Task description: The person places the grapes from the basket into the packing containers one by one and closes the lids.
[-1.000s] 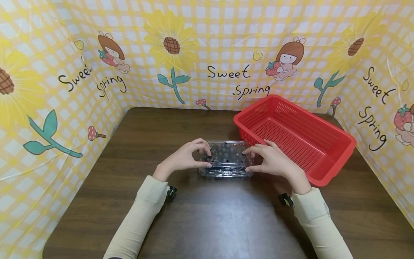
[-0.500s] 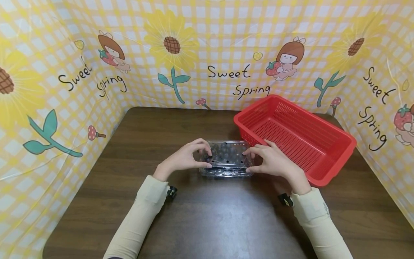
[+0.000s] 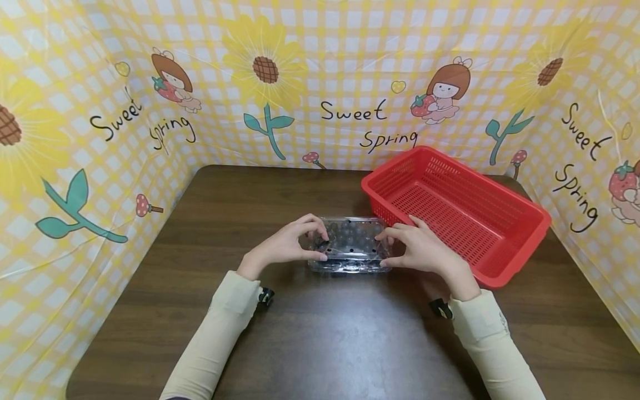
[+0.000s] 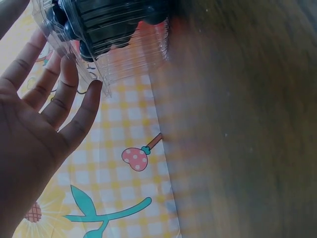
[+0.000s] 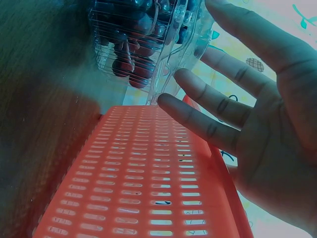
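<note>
A clear plastic clamshell box (image 3: 351,236) of dark grapes (image 5: 134,67) sits on the brown table, its lid lying over the fruit. My left hand (image 3: 285,240) holds the box's left end, thumb at the front rim and fingers bent over the top. At the right end my right hand (image 3: 420,250) grips in the same way, thumb and fingers on the lid's edge. In the left wrist view, fingertips (image 4: 69,74) lie along the clear rim. The right wrist view has the other hand's fingertips (image 5: 167,103) at the rim too.
A red slotted plastic basket (image 3: 517,222) stands slanted behind and right of the box, its near wall close beside my right hand. Yellow checked cloth (image 3: 320,61) with printed flowers and figures walls the table's back and sides.
</note>
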`<state>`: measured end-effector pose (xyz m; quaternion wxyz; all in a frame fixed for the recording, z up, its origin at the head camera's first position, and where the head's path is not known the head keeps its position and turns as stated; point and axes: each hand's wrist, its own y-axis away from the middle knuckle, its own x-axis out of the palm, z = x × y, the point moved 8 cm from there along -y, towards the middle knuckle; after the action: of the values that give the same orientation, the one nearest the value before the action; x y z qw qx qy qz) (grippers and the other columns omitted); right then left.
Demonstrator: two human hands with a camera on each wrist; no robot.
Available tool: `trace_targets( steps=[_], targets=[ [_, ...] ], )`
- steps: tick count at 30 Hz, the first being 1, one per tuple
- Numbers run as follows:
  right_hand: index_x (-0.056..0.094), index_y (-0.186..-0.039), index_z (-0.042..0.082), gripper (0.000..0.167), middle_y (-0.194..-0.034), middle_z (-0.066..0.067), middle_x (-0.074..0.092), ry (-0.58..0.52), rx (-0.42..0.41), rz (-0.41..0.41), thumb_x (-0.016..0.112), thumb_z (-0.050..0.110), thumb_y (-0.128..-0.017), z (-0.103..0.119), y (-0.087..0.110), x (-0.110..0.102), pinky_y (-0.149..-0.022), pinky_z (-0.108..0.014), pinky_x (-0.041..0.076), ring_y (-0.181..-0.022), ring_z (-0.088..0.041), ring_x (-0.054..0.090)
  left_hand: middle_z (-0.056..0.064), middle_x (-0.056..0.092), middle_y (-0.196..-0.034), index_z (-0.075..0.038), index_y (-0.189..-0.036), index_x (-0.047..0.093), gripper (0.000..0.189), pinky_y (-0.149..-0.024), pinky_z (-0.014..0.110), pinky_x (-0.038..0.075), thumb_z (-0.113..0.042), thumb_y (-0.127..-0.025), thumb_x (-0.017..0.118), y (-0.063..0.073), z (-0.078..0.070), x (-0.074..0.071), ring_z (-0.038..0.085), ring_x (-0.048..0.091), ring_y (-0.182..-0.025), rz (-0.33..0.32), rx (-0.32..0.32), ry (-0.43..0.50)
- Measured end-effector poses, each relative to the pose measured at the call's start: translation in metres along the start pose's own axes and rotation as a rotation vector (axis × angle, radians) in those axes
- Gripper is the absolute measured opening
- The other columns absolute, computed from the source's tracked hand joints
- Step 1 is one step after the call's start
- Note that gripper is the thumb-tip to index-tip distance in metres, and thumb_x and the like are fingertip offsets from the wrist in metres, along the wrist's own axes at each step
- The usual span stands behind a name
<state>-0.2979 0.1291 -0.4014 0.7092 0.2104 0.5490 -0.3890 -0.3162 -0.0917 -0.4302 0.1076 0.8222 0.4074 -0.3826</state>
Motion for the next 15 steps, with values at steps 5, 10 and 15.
trace_targets(
  steps=[5,10,15],
  targets=[
    [0.065,-0.112,0.022,0.052,-0.085,0.008,0.06,-0.001,0.015,0.016,0.078,0.049,-0.068,-0.0011,0.0,0.0009,-0.103,-0.049,0.022,-0.087,-0.015,0.055,-0.014,0.048,-0.113,-0.026,-0.103,0.059,0.04,-0.084,0.035,0.044,-0.047,-0.072,0.076,-0.0005,0.0013,-0.0002,0.012,0.048,-0.094,-0.007,0.002,0.027],
    [0.065,-0.112,0.022,0.052,-0.085,0.007,0.06,-0.012,0.017,0.025,0.078,0.048,-0.069,-0.0008,0.0006,0.0006,-0.104,-0.048,0.021,-0.088,-0.017,0.055,-0.014,0.048,-0.112,-0.023,-0.102,0.06,0.04,-0.084,0.037,0.045,-0.043,-0.071,0.077,-0.0009,0.0013,-0.0001,0.012,0.049,-0.093,-0.002,-0.001,0.048],
    [0.066,-0.113,0.02,0.047,-0.084,0.006,0.061,-0.037,0.0,0.028,0.075,0.045,-0.074,0.0015,0.0022,-0.0007,-0.109,-0.057,0.011,-0.089,-0.017,0.056,-0.013,0.046,-0.115,-0.022,-0.103,0.059,0.039,-0.084,0.04,0.046,-0.042,-0.074,0.076,-0.0007,0.0026,0.0009,0.012,0.048,-0.093,0.023,-0.016,0.05]
  ],
)
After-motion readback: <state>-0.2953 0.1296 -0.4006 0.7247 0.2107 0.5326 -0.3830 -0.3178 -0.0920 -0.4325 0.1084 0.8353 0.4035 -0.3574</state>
